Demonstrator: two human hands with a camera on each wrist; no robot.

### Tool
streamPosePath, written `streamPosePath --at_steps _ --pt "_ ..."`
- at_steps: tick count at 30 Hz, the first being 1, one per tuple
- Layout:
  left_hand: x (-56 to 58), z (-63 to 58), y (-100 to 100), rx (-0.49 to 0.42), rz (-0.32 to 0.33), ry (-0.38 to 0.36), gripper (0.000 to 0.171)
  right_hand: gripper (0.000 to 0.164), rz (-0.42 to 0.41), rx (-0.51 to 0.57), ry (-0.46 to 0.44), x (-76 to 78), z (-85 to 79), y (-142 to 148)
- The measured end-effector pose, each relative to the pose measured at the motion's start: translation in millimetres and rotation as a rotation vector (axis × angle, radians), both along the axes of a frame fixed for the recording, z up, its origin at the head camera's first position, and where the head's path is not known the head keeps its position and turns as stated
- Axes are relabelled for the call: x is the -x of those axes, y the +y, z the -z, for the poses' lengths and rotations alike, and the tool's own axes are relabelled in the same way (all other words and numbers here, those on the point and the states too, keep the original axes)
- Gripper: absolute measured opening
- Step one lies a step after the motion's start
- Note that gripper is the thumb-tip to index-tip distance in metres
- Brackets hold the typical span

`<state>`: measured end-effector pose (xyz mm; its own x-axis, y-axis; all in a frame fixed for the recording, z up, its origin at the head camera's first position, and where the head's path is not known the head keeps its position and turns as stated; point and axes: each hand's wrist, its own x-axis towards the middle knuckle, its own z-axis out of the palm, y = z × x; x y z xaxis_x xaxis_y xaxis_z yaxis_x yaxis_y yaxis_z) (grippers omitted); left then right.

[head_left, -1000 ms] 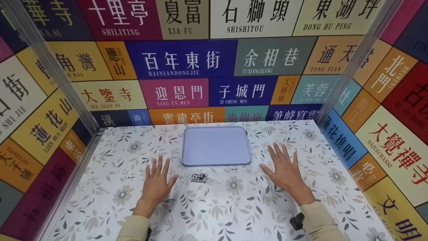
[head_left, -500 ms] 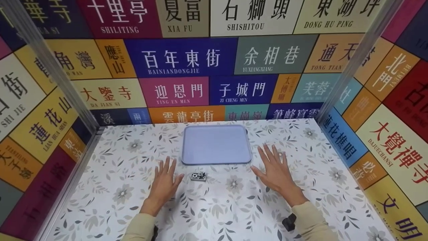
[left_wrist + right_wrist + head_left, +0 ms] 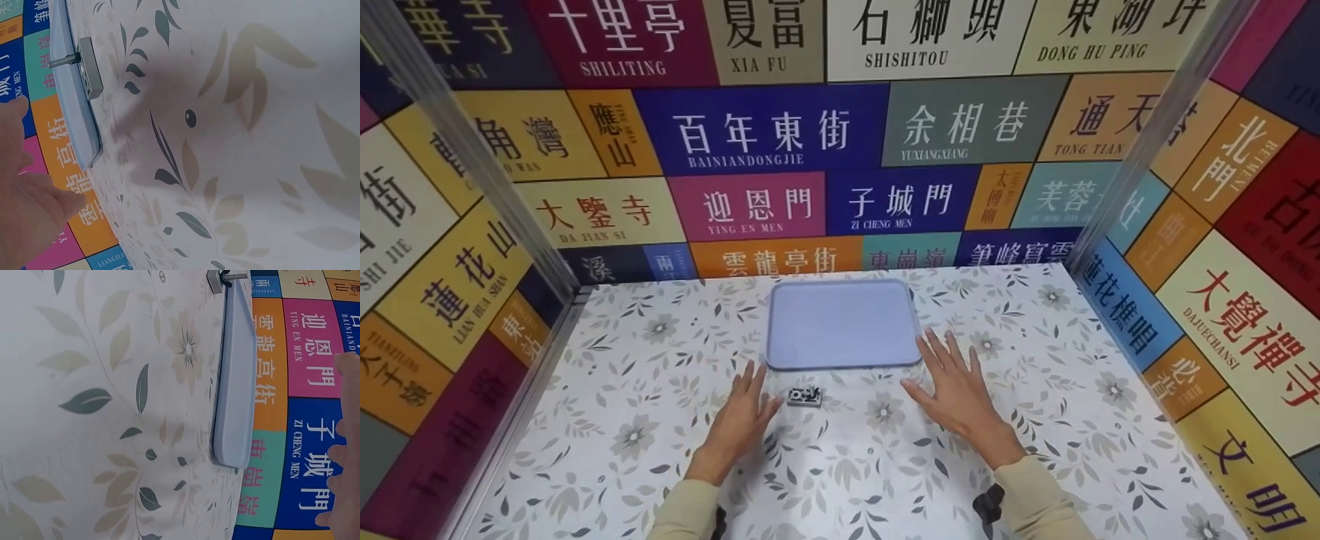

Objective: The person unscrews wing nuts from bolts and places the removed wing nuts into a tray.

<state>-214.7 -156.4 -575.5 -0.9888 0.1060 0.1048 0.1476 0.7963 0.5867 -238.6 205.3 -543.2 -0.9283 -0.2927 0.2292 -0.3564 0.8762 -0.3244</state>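
A small grey block (image 3: pixel 805 397) with dark parts on top lies on the floral-patterned table. In the left wrist view a metal peg stands up from this block (image 3: pixel 91 67); the right wrist view shows only part of the block (image 3: pixel 215 280) at its top edge. Just left of the block hovers my left hand (image 3: pixel 739 417), fingers extended and holding nothing. My right hand (image 3: pixel 962 397) is spread over the table, fingertips close to the right front corner of a pale blue tray (image 3: pixel 844 324). Nothing is in it either.
The tray lies flat behind the block, near the back of the table (image 3: pixel 840 480). Walls printed with coloured place-name signs (image 3: pixel 765 131) enclose the back and both sides. Metal posts (image 3: pixel 1166 135) stand at the rear corners.
Both hands have moved inward: the left hand rightward, closer to the block, and the right hand leftward, closer to the tray corner. Block and tray have stayed in place.
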Motion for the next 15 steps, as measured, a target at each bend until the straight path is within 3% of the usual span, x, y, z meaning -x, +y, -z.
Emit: streamPosePath --at_steps 10,15 --pt "7.0 10.3 8 -0.046 0.023 0.02 0.065 0.078 -0.023 -0.018 -0.005 -0.9 1.5 -11" --pt "10.7 16.7 12 -0.067 0.042 0.093 0.058 0.078 -0.047 0.004 -0.005 -2.4 2.6 -19"
